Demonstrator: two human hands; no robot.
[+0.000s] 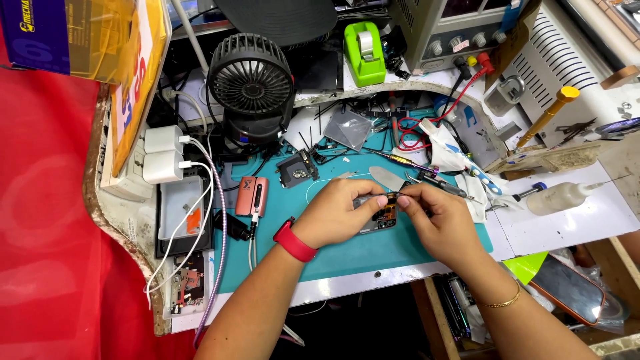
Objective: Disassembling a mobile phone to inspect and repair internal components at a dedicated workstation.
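Note:
My left hand (340, 213), with a red band on its wrist, rests on an opened phone (377, 219) lying on the teal work mat (347, 257) and steadies it with its fingertips. Coming in from the right, my right hand (440, 223) pinches a thin dark tool (395, 195) whose tip meets the phone's upper edge, right where the two hands touch. The phone's exposed inside shows dark parts and orange strips. A gold bracelet circles the right wrist.
A black desk fan (251, 83) stands behind the mat, a green tape dispenser (363, 53) farther back. White chargers (163, 153) with cables sit left, near a pink device (251, 195). A squeeze bottle (557, 198), screwdrivers and white cloth (453, 155) lie right. Another phone (570, 288) lies lower right.

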